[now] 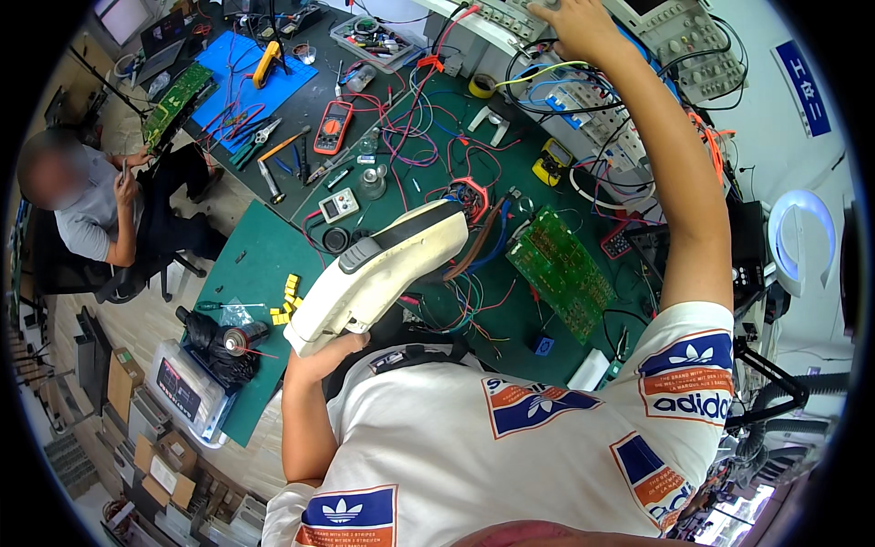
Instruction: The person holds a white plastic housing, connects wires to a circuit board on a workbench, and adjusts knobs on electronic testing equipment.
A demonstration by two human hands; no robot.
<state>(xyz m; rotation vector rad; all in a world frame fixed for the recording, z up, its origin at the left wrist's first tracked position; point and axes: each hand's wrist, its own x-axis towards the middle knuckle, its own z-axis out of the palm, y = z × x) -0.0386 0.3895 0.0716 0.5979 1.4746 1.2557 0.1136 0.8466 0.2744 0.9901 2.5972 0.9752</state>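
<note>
My left hand (321, 354) is closed around the lower end of a large cream-coloured handheld device (392, 264). The device has a curved body, a black strip along its top and a grey button part; it is tilted up over the bench, with a red-rimmed open end (470, 197) and loose wires beyond it. My right hand (580, 29) reaches to the far edge, fingers stretched toward the front panel of a bench instrument (512, 16). The upper edge cuts off part of this hand, and whether it touches a knob is unclear.
A green circuit board (563, 273) lies right of the device. Red multimeter (334, 128), yellow meter (552, 162), small white tester (339, 206), tangled wires and hand tools cover the green mat. A person (100, 201) sits at left. A ring lamp (802, 239) stands at right.
</note>
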